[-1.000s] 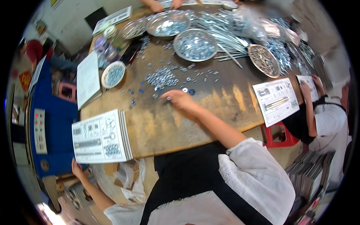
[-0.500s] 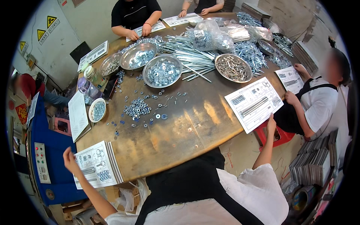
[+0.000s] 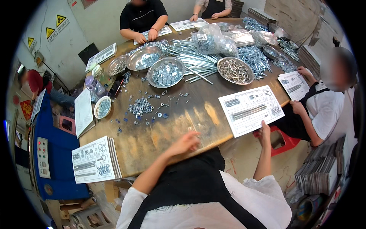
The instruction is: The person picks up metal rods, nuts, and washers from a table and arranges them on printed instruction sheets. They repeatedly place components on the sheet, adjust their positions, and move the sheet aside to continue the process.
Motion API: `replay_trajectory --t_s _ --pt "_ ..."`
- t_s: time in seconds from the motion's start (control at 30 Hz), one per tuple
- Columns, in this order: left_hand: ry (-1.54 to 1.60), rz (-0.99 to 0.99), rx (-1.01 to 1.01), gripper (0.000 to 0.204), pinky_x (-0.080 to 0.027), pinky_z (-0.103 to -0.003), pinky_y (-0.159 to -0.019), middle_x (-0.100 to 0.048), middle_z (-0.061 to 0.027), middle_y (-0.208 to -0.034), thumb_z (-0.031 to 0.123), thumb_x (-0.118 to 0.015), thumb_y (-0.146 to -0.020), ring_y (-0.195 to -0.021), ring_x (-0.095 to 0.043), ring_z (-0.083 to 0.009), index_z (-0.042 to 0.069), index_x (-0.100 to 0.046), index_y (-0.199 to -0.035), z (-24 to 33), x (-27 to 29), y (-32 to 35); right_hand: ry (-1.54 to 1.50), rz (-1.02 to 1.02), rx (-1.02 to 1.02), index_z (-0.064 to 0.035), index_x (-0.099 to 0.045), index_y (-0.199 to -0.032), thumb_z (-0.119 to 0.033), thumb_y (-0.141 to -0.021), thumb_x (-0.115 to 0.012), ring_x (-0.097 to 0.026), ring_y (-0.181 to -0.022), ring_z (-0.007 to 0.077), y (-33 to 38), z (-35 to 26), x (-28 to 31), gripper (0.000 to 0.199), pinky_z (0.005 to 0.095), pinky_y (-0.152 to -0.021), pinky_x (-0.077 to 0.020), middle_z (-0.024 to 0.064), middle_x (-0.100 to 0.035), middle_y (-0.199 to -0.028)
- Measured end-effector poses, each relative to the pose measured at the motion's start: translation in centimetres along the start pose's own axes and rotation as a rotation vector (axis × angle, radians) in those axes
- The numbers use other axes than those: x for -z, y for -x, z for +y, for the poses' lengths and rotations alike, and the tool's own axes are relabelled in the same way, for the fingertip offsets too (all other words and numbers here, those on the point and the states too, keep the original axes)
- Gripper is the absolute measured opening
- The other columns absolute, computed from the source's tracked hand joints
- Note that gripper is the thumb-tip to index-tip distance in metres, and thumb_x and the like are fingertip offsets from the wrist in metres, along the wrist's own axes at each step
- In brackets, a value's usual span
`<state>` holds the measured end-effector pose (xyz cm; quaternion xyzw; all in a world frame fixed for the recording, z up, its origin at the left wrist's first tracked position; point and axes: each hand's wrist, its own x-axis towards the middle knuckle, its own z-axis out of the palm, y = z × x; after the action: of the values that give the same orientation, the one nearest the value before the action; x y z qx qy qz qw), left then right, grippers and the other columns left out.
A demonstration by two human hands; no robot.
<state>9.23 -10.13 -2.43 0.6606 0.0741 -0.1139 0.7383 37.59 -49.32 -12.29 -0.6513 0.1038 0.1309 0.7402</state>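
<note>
"Right hand (image 3: 264, 135) first: what has it got?"

"It's grasping the near edge of a white printed card (image 3: 249, 108). That card lies at the right of the table (image 3: 141, 152), jutting out past the edge."

"And the left hand (image 3: 185, 144)?"

"Released, fingers loosely bent, nothing to be seen in it. It's at the table's near edge, left of the card; whether it touches the wood I can't tell."

"Anything crowding them?"

"On the right, yes: a co-worker's hand (image 3: 298, 108) is near the card's right edge, and a red stool (image 3: 288, 143) stands below. Beyond the left hand comes bare wood, then a blue washer (image 3: 165, 115) and a heap of nuts (image 3: 140, 107)."

"Farther out?"

"One steel bowl (image 3: 165, 86) of washers stands beyond the nuts, another bowl (image 3: 237, 82) of small brownish pieces beyond the card. Metal rods (image 3: 198, 63) and a clear plastic bag (image 3: 213, 40) fill the way to the far side, where a co-worker in black (image 3: 143, 19) has both hands at the table."

"And leftward?"

"A stack of cards (image 3: 95, 162) at the near left corner, a small white bowl (image 3: 100, 117) farther up, and past the table a blue machine (image 3: 53, 139) with coloured buttons."
</note>
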Motion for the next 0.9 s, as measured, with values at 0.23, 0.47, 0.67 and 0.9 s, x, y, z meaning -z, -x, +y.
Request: replay_trajectory --t_s 0.23,0.47,0.67,0.9 --pt "0.523 -0.218 0.371 0.046 -0.058 -0.024 -0.068 -0.071 -0.0096 -0.101 0.033 -0.046 -0.108 -0.077 -0.070 -0.0149 -0.001 -0.053 -0.138 -4.3 -5.6 -1.8 -0.047 0.062 -0.012 -0.0149 -0.053 -0.088 -0.036 -0.102 -0.058 -0.029 -0.045 0.0026 9.1 4.4 -7.0 0.026 0.0219 -0.040 -0.0198 -0.0098 -0.033 -0.061" --pt "0.324 0.016 0.395 0.051 -0.054 -0.021 -0.068 -0.071 -0.0087 -0.093 0.040 -0.044 -0.108 -0.076 -0.067 -0.0108 -0.001 -0.060 -0.133 -5.7 -0.5 7.7 -0.156 -0.118 -0.054 -0.0162 -0.045 -0.078 -0.034 -0.104 -0.055 -0.026 -0.045 0.0048 19.3 8.5 -14.2 0.033 0.0250 -0.042 -0.0200 -0.0088 -0.030 -0.058" --pt "0.345 0.302 0.388 0.050 -0.050 -0.021 -0.066 -0.069 -0.0072 -0.085 0.039 -0.041 -0.109 -0.071 -0.063 -0.0088 -0.003 -0.063 -0.126 -7.1 -0.1 15.4 -0.103 -0.241 -0.237 -0.0139 -0.042 -0.070 -0.034 -0.103 -0.058 -0.029 -0.044 0.0065 24.6 8.3 -18.4 0.042 0.0263 -0.042 -0.0234 -0.0064 -0.030 -0.056" --pt "0.544 0.600 0.242 0.037 -0.048 -0.023 -0.059 -0.066 -0.0057 -0.077 0.033 -0.049 -0.107 -0.061 -0.059 -0.0109 0.000 -0.065 -0.103 -10.0 -1.7 18.9 0.094 -0.432 -0.404 -0.0132 -0.044 -0.067 -0.036 -0.101 -0.062 -0.030 -0.043 0.0078 26.6 8.6 -19.9 0.045 0.0278 -0.041 -0.0229 -0.0043 -0.035 -0.054"
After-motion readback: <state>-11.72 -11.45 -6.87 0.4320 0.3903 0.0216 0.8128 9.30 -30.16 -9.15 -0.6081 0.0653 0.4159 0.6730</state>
